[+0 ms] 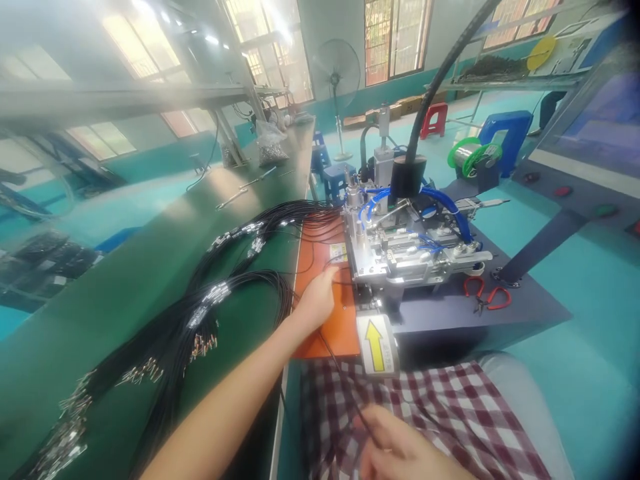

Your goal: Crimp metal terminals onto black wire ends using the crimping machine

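Note:
My left hand (317,298) is over an orange mat (327,343) beside the machine, its thumb and fingers closed. A thin black cable (339,367) runs from beneath this hand down to my right hand (393,443). My right hand, low over a checkered cloth on the lap, has its fingers closed around the cable. The metal machine (400,247) with blue air tubes stands just right of my left hand. Bundles of black cables (170,327) with shiny terminals and bare copper ends lie on the green table to the left.
Red-handled pliers (487,297) lie on the machine's dark base. A roll with a yellow arrow (376,343) juts out at its front edge. A green wire spool (473,158) is behind. On the green table (160,247) sits a bag of small parts (271,143).

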A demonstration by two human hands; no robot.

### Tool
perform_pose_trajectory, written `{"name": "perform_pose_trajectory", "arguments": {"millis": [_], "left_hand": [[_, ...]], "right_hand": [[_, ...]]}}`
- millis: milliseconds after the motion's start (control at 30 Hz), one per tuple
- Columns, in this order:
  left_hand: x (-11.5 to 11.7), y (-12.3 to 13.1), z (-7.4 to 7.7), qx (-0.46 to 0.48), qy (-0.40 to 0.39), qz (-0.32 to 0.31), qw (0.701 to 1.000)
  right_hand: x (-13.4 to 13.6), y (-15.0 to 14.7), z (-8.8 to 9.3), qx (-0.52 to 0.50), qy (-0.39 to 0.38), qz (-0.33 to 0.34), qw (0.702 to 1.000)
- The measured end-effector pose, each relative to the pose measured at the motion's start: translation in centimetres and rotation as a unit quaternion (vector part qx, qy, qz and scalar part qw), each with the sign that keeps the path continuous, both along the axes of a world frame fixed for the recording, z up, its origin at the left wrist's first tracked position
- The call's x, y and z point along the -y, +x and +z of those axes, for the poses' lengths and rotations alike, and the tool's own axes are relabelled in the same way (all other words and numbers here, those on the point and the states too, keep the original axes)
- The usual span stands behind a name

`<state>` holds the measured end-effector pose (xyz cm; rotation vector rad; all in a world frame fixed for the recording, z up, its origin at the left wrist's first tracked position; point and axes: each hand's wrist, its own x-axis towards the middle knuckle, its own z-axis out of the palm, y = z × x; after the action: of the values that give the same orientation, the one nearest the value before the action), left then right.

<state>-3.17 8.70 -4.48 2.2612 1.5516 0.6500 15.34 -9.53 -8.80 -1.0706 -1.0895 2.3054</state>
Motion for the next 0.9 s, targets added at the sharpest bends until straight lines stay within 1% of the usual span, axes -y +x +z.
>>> {"name": "perform_pose_trajectory", "arguments": {"millis": [67,133,200,300,333,367,400,433,467,500,567,600,667,700,733,800,867,900], "left_hand": [[0.3,0.1,-0.1,0.005,0.009,-0.012,1.000],[0.7,0.2,0.2,0.009,0.017,-0.024,1.000],[1.7,0.4,0.9,0.013,0.024,-0.037,0.999],[4.4,0.7,2.5,0.019,0.030,-0.074,0.997],[5.5,0.8,3.1,0.020,0.025,-0.097,0.995],[6.7,0.9,3.6,0.019,0.010,-0.133,0.991],[7.8,0.9,4.0,0.007,-0.023,-0.203,0.979],[8.7,0.9,4.3,-0.006,-0.039,-0.251,0.967],[9.5,0.9,4.5,-0.026,-0.048,-0.280,0.958],[10.1,0.7,4.5,-0.050,-0.051,-0.294,0.953],[10.8,0.4,4.4,-0.092,-0.048,-0.294,0.950],[10.9,0.1,4.3,-0.103,-0.047,-0.283,0.952],[10.9,-0.3,4.3,-0.095,-0.053,-0.253,0.961],[10.9,-0.4,4.3,-0.082,-0.063,-0.234,0.967],[11.0,-0.3,4.5,-0.070,-0.081,-0.213,0.971],[11.1,0.2,4.9,-0.059,-0.142,-0.170,0.973],[11.4,1.4,5.3,-0.045,-0.226,-0.125,0.965],[11.6,2.2,5.4,-0.017,-0.267,-0.106,0.958]], "right_hand": [[0.2,1.3,0.6,0.016,0.026,0.004,1.000],[0.1,1.8,1.4,0.038,0.039,-0.004,0.999],[-0.2,1.8,2.4,0.049,0.041,-0.012,0.998],[-1.0,1.4,3.4,0.043,0.036,-0.012,0.998],[-1.3,1.3,3.6,0.040,0.036,-0.011,0.999],[-1.6,1.3,3.8,0.039,0.035,-0.010,0.999],[-1.9,1.4,4.0,0.038,0.035,-0.008,0.999],[-2.3,1.7,4.3,0.041,0.037,-0.008,0.998],[-2.7,2.0,4.6,0.045,0.042,-0.003,0.998],[-3.2,2.5,4.9,0.053,0.051,0.005,0.997],[-4.0,3.6,5.5,0.086,0.092,0.007,0.992],[-4.4,4.2,5.8,0.109,0.129,0.000,0.986],[-5.1,5.3,6.3,0.165,0.200,-0.014,0.966],[-5.4,5.8,6.5,0.183,0.221,-0.020,0.958],[-5.6,6.0,6.6,0.188,0.225,-0.025,0.956],[-5.7,6.1,6.6,0.184,0.212,-0.044,0.959],[-5.7,5.6,6.5,0.181,0.212,-0.067,0.958],[-5.6,5.3,6.5,0.186,0.225,-0.074,0.953]]}}
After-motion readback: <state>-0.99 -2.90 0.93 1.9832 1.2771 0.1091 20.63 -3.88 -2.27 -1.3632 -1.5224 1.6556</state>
